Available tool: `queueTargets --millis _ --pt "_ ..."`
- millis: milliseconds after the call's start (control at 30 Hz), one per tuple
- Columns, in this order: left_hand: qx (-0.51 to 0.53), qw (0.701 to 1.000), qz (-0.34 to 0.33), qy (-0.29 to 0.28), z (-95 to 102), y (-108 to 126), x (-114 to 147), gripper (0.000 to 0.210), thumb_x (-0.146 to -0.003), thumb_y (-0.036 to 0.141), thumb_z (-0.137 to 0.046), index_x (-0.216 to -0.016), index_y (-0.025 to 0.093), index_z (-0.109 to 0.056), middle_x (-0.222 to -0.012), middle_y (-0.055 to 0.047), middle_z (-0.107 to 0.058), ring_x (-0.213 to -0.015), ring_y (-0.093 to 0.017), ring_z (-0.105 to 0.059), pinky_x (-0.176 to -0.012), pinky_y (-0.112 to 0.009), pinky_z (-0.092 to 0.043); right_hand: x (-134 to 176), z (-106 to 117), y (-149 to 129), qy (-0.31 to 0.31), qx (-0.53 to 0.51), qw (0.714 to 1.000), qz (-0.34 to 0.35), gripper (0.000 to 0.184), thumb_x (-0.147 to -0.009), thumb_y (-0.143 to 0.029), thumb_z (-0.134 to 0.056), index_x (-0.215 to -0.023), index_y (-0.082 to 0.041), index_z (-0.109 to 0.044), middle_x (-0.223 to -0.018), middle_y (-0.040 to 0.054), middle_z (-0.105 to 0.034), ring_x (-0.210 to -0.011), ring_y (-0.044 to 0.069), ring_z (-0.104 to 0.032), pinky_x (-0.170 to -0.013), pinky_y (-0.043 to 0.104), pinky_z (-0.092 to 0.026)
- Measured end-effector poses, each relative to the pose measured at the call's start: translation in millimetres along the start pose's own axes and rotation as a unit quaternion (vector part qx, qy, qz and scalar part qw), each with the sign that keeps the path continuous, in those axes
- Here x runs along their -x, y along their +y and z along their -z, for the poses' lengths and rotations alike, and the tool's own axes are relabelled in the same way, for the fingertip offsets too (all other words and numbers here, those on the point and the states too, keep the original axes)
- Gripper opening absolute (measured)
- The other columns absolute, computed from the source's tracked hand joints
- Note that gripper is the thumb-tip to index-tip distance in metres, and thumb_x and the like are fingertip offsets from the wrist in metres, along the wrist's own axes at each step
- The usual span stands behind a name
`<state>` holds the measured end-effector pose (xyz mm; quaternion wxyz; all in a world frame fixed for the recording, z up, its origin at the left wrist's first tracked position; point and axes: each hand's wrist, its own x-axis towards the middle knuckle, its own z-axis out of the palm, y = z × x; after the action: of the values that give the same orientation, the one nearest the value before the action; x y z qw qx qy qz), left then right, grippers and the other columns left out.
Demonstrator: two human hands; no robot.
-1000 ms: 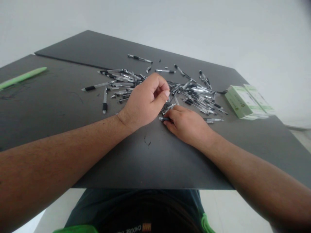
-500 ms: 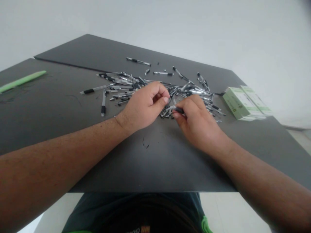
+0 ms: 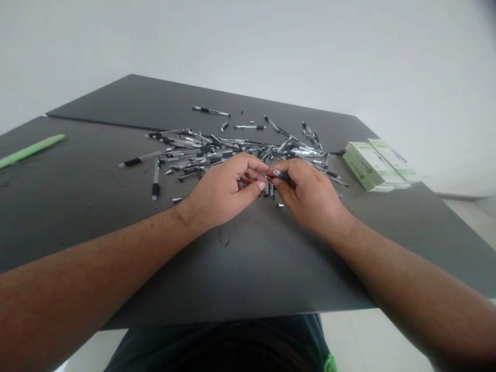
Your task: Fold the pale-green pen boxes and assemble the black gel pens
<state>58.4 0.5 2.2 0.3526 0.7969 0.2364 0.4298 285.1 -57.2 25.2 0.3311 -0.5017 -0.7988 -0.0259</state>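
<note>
My right hand (image 3: pixel 315 194) pinches a pen (image 3: pixel 281 175) by its dark grip between thumb and forefinger, its pale tip end pointing toward my other hand. My left hand (image 3: pixel 225 191) is beside it with curled fingers, the thumb close to them. Its fingertips meet those of the right hand, and whatever they hold is too small or hidden to make out. Behind both hands spreads a pile of clear pens with black grips (image 3: pixel 189 154), partly covered by my fingers. A small shiny piece (image 3: pixel 280 205) lies just below the fingertips.
Two green and white boxes (image 3: pixel 374 168) stand at the right of the dark table (image 3: pixel 248 274). A long light-green object (image 3: pixel 33 150) lies at the far left. Loose pens, one of them a clear pen (image 3: pixel 211 111), and small bits lie behind the pile.
My hands have come together, fingertips now meeting near the pen in the right hand. The small shiny piece now shows on the table below them. The camera view has shifted slightly.
</note>
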Motion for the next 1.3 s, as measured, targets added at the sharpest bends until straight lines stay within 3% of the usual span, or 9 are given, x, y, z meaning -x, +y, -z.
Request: queueTargets --millis 233,500,633,700,800,933,1100,1300 --pt "-0.047 0.999 0.01 0.012 1.5 6 -1 0.005 -0.102 0.021 -0.075 -0.105 0.022 -0.078 -0.098 0.001 -0.084 -0.091 -0.017 -0.079 -0.084 -0.031 -0.059 2 2 -5 0.009 -0.032 0.999 -0.015 0.018 -0.1 -0.015 -0.067 -0.114 -0.026 -0.068 -0.106 0.0052 -0.081 -0.093 0.023 -0.077 -0.083 0.033 -0.057" --pt "-0.094 0.996 -0.005 0.008 6.4 16 -3 0.005 -0.1 0.022 -0.07 -0.097 0.023 -0.072 -0.091 0.0 -0.081 -0.085 -0.018 -0.077 -0.078 -0.031 -0.058 4 5 -10 0.0 -0.056 0.998 0.012 0.017 -0.1 -0.016 -0.069 -0.114 -0.026 -0.066 -0.104 0.0043 -0.081 -0.089 0.022 -0.076 -0.084 0.034 -0.059" --pt "-0.07 0.994 0.036 0.072 10.0 6 -7 0.006 -0.101 0.027 -0.07 -0.097 0.024 -0.069 -0.086 0.0 -0.077 -0.076 -0.018 -0.074 -0.067 -0.031 -0.058 0 10 9 -0.006 -0.064 0.997 0.035 0.029 -0.106 -0.039 -0.074 -0.129 -0.023 -0.064 -0.123 0.0124 -0.08 -0.103 0.028 -0.077 -0.092 0.042 -0.062" --pt "-0.022 0.991 0.057 0.116 12.1 -1 -11 0.008 -0.1 0.027 -0.072 -0.096 0.024 -0.066 -0.086 -0.001 -0.077 -0.072 -0.018 -0.073 -0.059 -0.029 -0.059 -4 12 25 0.007 -0.067 0.997 0.036 0.03 -0.113 -0.046 -0.063 -0.132 -0.023 -0.063 -0.126 0.0147 -0.079 -0.108 0.03 -0.076 -0.096 0.046 -0.061" --pt "0.059 0.979 0.079 0.177 15.1 -10 -18 0.011 -0.098 0.024 -0.073 -0.094 0.025 -0.063 -0.085 -0.003 -0.077 -0.075 -0.019 -0.077 -0.055 -0.027 -0.062 -9 13 49 0.018 -0.037 0.999 0.009 0.025 -0.117 -0.042 -0.054 -0.128 -0.024 -0.066 -0.118 0.0128 -0.081 -0.104 0.03 -0.077 -0.095 0.046 -0.06" --pt "0.143 0.954 0.112 0.237 18.1 -12 -25 0.015 -0.097 0.025 -0.076 -0.093 0.025 -0.062 -0.085 -0.004 -0.077 -0.077 -0.019 -0.079 -0.054 -0.026 -0.064 -14 10 69 -0.003 0.023 1.0 -0.003 0.022 -0.112 -0.035 -0.058 -0.118 -0.023 -0.075 -0.11 0.0117 -0.083 -0.105 0.032 -0.078 -0.095 0.045 -0.059" --pt "0.169 0.941 0.132 0.261 20.1 -5 -28 0.015 -0.093 0.023 -0.076 -0.091 0.025 -0.062 -0.084 -0.003 -0.078 -0.074 -0.018 -0.079 -0.053 -0.024 -0.064 -13 9 73 -0.022 0.049 0.998 0.015 0.027 -0.112 -0.037 -0.058 -0.114 -0.022 -0.081 -0.108 0.0121 -0.083 -0.104 0.031 -0.078 -0.094 0.043 -0.059" --pt "0.139 0.946 0.141 0.256 22.4 -4 -29 0.016 -0.095 0.026 -0.074 -0.092 0.026 -0.059 -0.087 -0.004 -0.079 -0.079 -0.02 -0.081 -0.057 -0.027 -0.066 -12 10 72 -0.021 0.045 0.998 0.031 0.027 -0.112 -0.036 -0.058 -0.115 -0.023 -0.082 -0.109 0.0118 -0.084 -0.104 0.03 -0.077 -0.096 0.044 -0.06"
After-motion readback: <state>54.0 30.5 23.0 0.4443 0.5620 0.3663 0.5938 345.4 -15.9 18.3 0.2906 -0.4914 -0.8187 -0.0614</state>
